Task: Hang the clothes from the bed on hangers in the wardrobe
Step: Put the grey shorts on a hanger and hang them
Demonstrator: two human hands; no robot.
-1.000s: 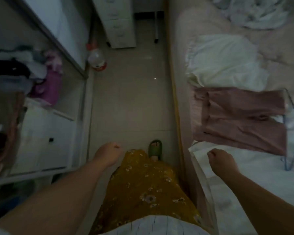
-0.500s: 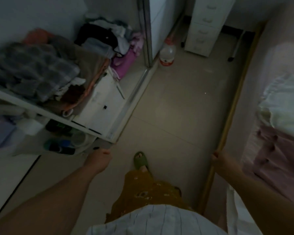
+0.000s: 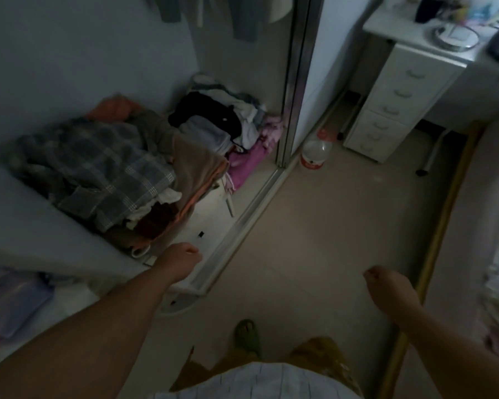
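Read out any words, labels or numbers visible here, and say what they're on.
No text is readable.
Red label on the clear plastic bottle with a red cap: too blurred.
Colourful small items on the white drawer desk: too small and blurred.

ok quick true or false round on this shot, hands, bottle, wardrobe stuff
1. The left hand and the right hand both hold nothing. True.
2. The red-capped bottle lies on its side on the bed. False: it stands upright on the floor, beside the wardrobe door frame.
3. A grey plaid garment lies on the clothes pile inside the wardrobe. True.
4. The white drawer unit has its drawers pulled out. False: all the drawers in view are closed.
5. A foot in a green slipper stands on the floor. True.
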